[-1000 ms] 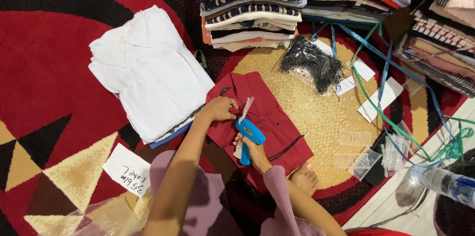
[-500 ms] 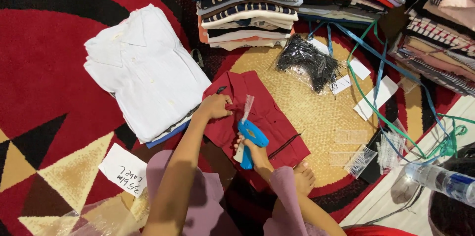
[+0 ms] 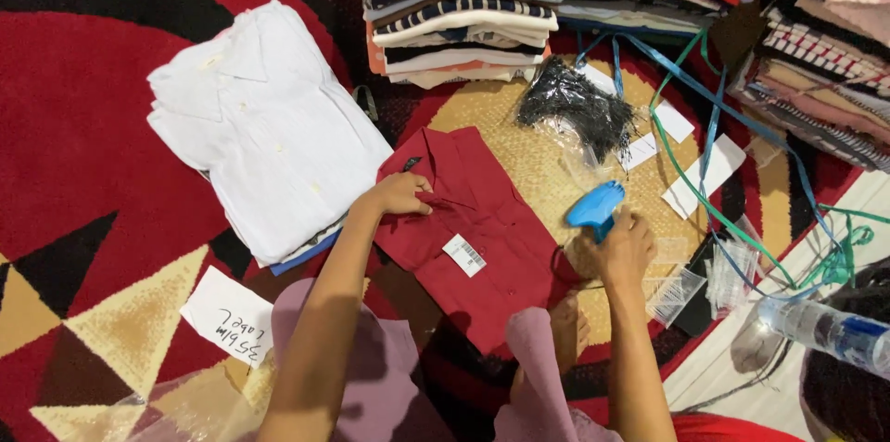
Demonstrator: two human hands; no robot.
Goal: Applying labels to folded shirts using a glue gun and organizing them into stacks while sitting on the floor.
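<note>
Under my left hand [image 3: 400, 194] the folded red shirt [image 3: 482, 238] lay pressed flat, its paper tag [image 3: 464, 255] attached; my right hand [image 3: 623, 252] clenched the blue tagging gun [image 3: 595, 207] beside it. Tagging seemed finished; stacking looked next.

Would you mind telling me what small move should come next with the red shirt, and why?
Probably the left hand should lift the red shirt onto the white folded stack. A tag already sits on the shirt, and the right hand holds the blue tagging gun clear of it, over the woven mat.
</note>
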